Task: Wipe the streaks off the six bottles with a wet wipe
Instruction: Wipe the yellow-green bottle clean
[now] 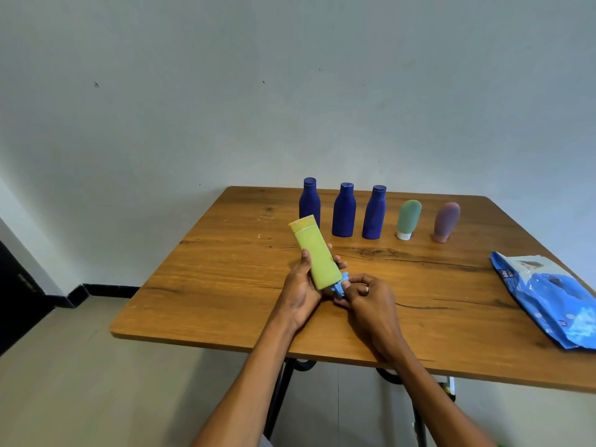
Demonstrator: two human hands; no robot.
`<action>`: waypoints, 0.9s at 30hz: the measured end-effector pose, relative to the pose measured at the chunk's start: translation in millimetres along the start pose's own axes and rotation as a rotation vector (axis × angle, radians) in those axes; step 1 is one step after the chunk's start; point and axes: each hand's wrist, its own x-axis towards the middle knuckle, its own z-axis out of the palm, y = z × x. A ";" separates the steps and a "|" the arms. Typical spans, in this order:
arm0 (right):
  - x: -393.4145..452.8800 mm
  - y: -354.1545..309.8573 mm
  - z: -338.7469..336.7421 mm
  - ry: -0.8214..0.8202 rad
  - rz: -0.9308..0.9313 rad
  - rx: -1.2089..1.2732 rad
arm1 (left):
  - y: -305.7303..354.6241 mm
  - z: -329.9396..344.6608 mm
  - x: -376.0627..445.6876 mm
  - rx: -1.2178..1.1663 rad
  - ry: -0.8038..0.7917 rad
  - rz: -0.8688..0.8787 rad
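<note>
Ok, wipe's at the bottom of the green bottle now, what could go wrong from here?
The left hand holds the green bottle tilted, its cap close to the nearest blue bottle; a swing could topple it. The right hand pinches a small bunched blue wipe, so it may miss streaks. The wipe pack overhangs the table edge and could slip.

Worktop (225, 285): square wooden top, brown grain with dark knots, rounded corners, carried on black metal legs (280, 398). Wall (290, 75): plain pale grey-green, a few small dark marks. Floor (80, 366): light tiles. Skirting (106, 290): black band along the wall foot, far left. Dark door or panel (13, 291): left edge, partly visible.
</note>
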 end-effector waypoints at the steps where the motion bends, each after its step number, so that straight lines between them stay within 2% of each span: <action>1: 0.3 1.0 0.5 0.008 -0.008 -0.032 | -1.2 -0.5 0.6 0.022 -0.005 0.019; 8: -2.0 -1.5 10.6 -0.060 -0.063 -0.288 | -2.4 2.2 -2.1 0.095 -0.018 0.055; 13: -4.9 -3.7 7.7 -0.107 -0.060 -0.279 | -1.5 4.6 -4.8 0.110 -0.024 0.056; 18: -1.9 -0.3 4.7 0.036 0.037 -0.058 | -0.6 3.6 -4.5 0.040 0.007 0.053; 21: 0.3 1.4 4.6 0.081 0.032 -0.047 | -1.0 2.5 -2.8 0.015 0.010 0.052; 27: -10.5 -4.0 6.4 -0.071 -0.077 -0.141 | -3.9 -0.3 -0.2 0.079 0.075 0.066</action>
